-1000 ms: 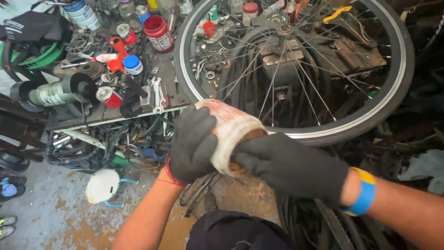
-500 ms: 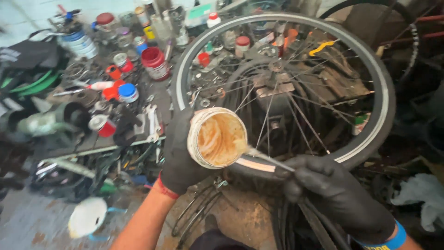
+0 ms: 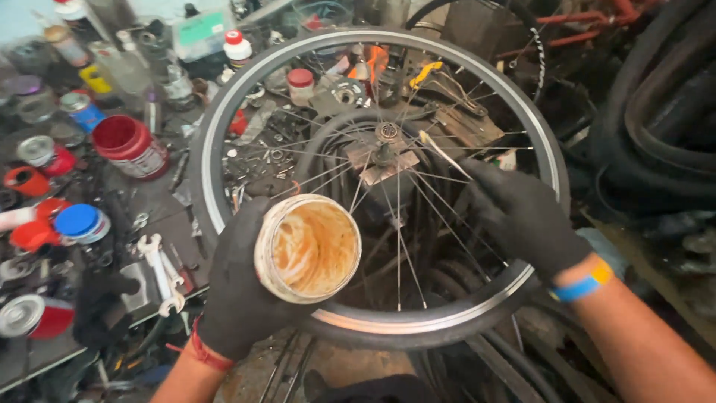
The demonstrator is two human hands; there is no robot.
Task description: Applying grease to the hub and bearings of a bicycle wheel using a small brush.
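1. The black-gloved left hand (image 3: 239, 298) wraps the side wall of the open round tub of orange-brown grease (image 3: 307, 248), near centre; it likely handles light, rigid and slick.
2. The black-gloved right hand (image 3: 522, 213) pinches a thin pale applicator stick (image 3: 444, 154) beside the silver spoked bicycle wheel's (image 3: 224, 119) hub (image 3: 387, 134).

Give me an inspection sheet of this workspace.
Surface: dark workbench, crowded with parts.
Job's things: bicycle wheel lying flat on the bench; open jar smeared orange-brown inside; thin stick pointing at the hub.
Clutter: red tub, blue lid, wrenches, bottles, tins.
Grips: gloved left hand holds the jar; gloved right hand holds the stick.
Cables: nothing seen.
Surroundings: black tyres stacked at right.
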